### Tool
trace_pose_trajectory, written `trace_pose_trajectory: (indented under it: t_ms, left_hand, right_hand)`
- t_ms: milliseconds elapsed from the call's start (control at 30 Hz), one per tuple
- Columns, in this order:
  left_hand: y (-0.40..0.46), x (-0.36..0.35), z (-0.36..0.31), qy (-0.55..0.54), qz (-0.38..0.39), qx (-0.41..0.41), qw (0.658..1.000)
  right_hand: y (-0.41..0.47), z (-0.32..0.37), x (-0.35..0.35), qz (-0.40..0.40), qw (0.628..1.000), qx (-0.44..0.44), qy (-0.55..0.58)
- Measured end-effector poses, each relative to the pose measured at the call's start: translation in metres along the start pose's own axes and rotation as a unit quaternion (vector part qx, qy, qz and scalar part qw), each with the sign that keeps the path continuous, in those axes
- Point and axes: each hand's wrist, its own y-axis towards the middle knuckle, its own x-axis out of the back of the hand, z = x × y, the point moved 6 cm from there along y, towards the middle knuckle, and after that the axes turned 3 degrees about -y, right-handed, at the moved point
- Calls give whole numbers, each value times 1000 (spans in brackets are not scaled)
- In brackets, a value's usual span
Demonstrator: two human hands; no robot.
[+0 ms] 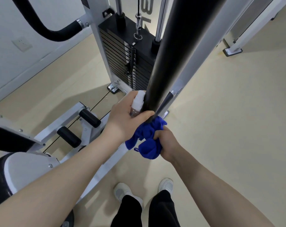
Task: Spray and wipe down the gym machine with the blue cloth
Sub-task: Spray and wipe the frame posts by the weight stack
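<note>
The left hand (122, 117) is curled round a small spray bottle (138, 102) with a white cap, holding it against the lower end of a thick black bar (168, 59) that runs up and away from both hands. The right hand (167, 143) is clamped on a bunched blue cloth (147, 138), which touches the bar's end and lies between the 2 hands, just below the left one.

Beyond the left hand stands the black weight stack (130, 63) in a white frame (98, 46), with 2 chrome guide rods (161, 18) rising from it and a cable (138, 17) clipped to its top. Left of and below the left hand are 2 black roller pads (90, 117) on white frame members, and a white seat edge (29, 167) under the left forearm.

The floor (229, 128) is pale beige and smooth. A white wall (6, 30) with a socket (22, 43) lies far left of the hands. Another white frame foot (232, 51) stands well beyond the right hand. Below the hands are 2 white shoes (122, 191) and black trousers (162, 210).
</note>
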Motion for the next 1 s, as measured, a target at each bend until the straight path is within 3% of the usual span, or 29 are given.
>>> trace_pose_trajectory:
  t_ms: [100, 200, 300, 333, 367, 433, 467, 500, 567, 667, 767, 933, 1000]
  left_hand:
    - [1, 0, -1, 12, 29, 8, 999]
    - [-10, 19, 1, -22, 32, 23, 999]
    - [-28, 52, 8, -48, -42, 36, 997]
    - [-34, 62, 10, -45, -70, 38, 996]
    - [-38, 68, 15, -40, -85, 43, 995]
    - [-47, 79, 20, -45, -89, 48, 994]
    - [-49, 78, 23, -45, -74, 54, 995]
    - [-52, 79, 25, -49, -62, 58, 995]
    - [-56, 78, 26, -63, -44, 62, 995]
    - [-57, 78, 28, -71, -48, 69, 994]
    - [-57, 76, 28, -74, -47, 75, 993]
    - [-62, 75, 22, -99, -30, 61, 993]
    - [-61, 73, 20, -119, -27, 61, 991]
  right_hand:
    - [-19, -4, -6, -5, 1000, -5, -15]
    - [-48, 6, -19, -31, 983, 20, -179]
    - [-82, 28, -51, 3, 923, 186, -337]
    - [-92, 39, -62, 10, 882, 243, -404]
    - [-98, 48, -70, 6, 817, 286, -501]
    - [-116, 79, -88, -108, 587, 394, -699]
    - [-121, 87, -92, -155, 498, 434, -735]
    - [-128, 88, -99, -171, 441, 436, -766]
    - [-140, 86, -100, -206, 386, 483, -759]
    - [-162, 105, -104, -238, 371, 482, -757]
    - [-135, 97, -96, -235, 403, 368, -804]
    - [-82, 54, -104, -108, 373, 262, -884]
    - [-86, 59, -117, -79, 335, 250, -905]
